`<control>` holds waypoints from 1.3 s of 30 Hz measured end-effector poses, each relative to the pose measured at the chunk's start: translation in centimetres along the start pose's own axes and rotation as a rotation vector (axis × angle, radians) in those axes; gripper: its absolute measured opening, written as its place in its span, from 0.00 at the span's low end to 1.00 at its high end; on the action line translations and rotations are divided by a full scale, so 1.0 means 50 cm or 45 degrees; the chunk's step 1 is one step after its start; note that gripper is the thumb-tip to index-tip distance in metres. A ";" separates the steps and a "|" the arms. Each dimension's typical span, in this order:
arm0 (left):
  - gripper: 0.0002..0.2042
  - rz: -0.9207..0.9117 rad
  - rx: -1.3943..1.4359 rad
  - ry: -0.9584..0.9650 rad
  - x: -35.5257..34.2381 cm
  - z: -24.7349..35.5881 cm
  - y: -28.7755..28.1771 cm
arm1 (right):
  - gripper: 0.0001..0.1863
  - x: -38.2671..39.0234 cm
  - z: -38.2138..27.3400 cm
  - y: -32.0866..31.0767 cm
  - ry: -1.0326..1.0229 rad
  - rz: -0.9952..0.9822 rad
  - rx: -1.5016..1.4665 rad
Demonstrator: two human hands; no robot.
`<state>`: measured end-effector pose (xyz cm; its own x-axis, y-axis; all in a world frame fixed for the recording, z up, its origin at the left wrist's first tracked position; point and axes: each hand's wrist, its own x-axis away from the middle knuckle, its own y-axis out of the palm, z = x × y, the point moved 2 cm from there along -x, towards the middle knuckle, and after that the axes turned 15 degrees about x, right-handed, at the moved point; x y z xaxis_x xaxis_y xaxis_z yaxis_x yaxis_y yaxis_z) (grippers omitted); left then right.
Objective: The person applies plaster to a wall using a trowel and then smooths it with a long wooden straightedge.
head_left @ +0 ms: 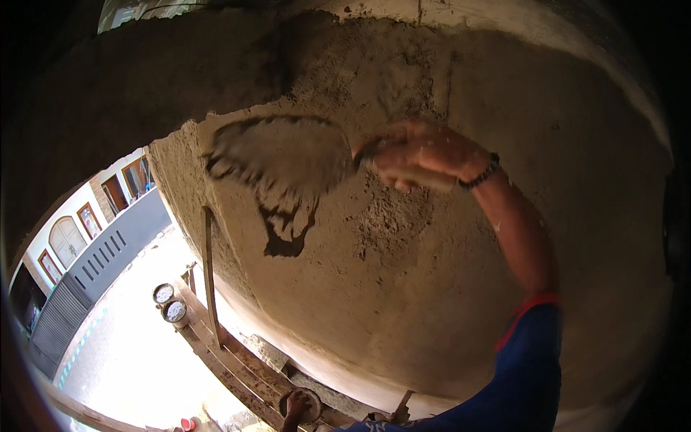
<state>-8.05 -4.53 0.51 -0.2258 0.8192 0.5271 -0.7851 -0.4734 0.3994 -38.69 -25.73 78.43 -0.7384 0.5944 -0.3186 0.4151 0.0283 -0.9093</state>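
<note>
My right hand (421,153) is raised in front of the grey-brown plastered wall (461,302). Its fingers are closed round the handle of a trowel, whose dark neck (358,160) points left. Motion smears the hand, and the blade cannot be told apart from the mortar. A ragged sheet of wet mortar (284,151) spreads left of the trowel, with dark edges and a lower tongue. Low in the picture, my left hand (296,405) grips the rim of a round bucket (310,407) standing on the planks. Little of that forearm shows.
Wooden scaffold planks (234,374) run along the wall's foot, with an upright post (209,281). Two buckets (174,311) of pale material stand at their far end. Overhead hangs a dark, rough-edged ledge (144,79). A grey gate (54,327) and bright ground lie beyond.
</note>
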 end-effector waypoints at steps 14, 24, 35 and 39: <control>0.08 -0.603 -1.533 0.656 0.075 -0.078 0.010 | 0.17 0.242 0.144 0.272 0.363 -0.366 0.222; 0.23 0.119 -0.389 -0.372 0.121 -0.325 0.122 | 0.18 0.508 0.211 1.475 0.317 -1.393 0.109; 0.25 0.370 0.125 -0.571 0.143 -0.499 0.030 | 0.15 0.462 0.233 2.183 0.279 -1.673 0.295; 0.27 0.348 0.343 -0.535 0.121 -0.474 0.027 | 0.15 0.518 0.237 2.322 0.191 -1.455 0.158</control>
<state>-24.14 7.46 -13.55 -0.1080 0.4827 0.8691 -0.5429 -0.7610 0.3552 -15.91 -16.57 -38.58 -0.5755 0.3626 0.7330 -0.5145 0.5363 -0.6691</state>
